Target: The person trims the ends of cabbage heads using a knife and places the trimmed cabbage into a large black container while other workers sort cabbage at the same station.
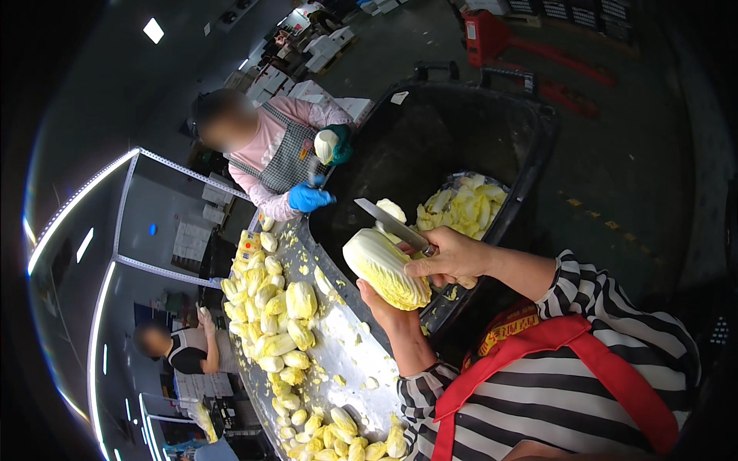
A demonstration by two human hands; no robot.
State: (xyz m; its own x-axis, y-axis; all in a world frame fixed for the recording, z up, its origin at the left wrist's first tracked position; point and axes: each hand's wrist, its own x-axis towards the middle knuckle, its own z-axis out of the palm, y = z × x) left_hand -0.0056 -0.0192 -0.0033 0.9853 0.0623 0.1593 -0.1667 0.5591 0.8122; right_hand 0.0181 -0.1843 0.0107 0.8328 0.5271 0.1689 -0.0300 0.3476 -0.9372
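A trimmed napa cabbage (380, 265) rests in my left hand (383, 305), whose fingers cup it from below. My right hand (452, 256) grips a knife (395, 227) with a broad metal blade, and its thumb lies against the cabbage. The blade extends past the cabbage's far side, over a black plastic bin (533, 155). Close behind the blade is a pale piece of cabbage leaf (391, 210); whether it is attached cannot be seen. Loose yellow-green leaves (461, 204) lie inside the bin.
A metal table (357, 346) beside the bin carries many cabbages (277, 311) and leaf scraps. Across the bin, a co-worker in blue (310, 196) and green gloves holds a cabbage (326, 145) and a knife. Beyond stand a red pallet jack (487, 37) and white boxes (328, 46).
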